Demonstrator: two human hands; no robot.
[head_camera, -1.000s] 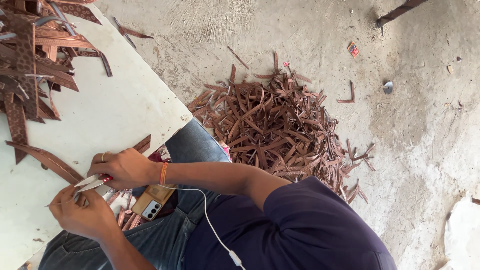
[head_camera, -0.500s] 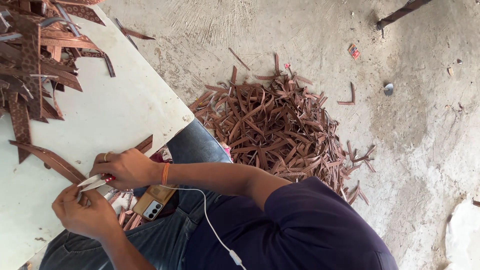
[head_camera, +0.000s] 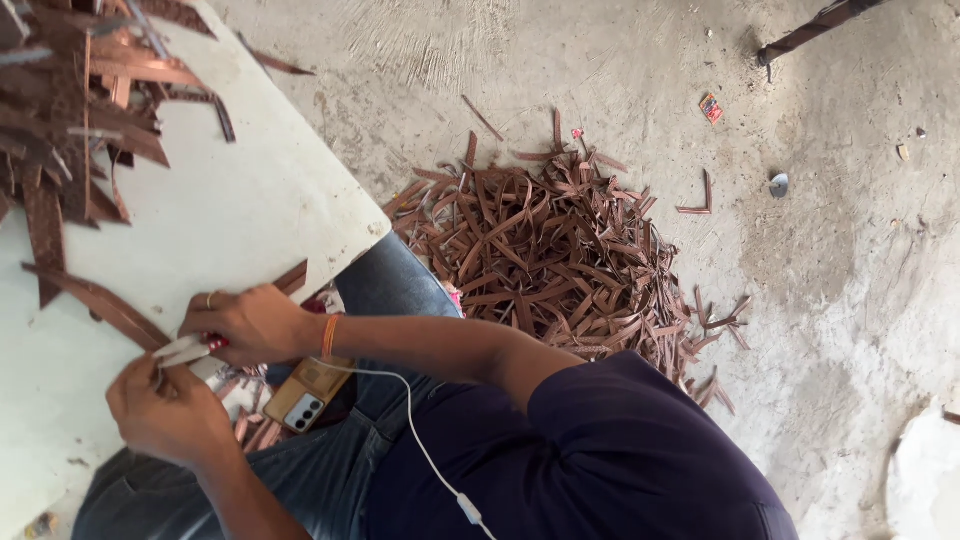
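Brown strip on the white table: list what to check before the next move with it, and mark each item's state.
1. Right hand closed firmly on the pale tool: ok.
2. Brown strip lying flat on the white table, with its near end at the tool: ok.
3. Left hand gripping the strip's end: cannot tell, the fingers hide it.
4. Phone on the lap, away from the tool: ok.
5. White cable clear of the tool: ok.
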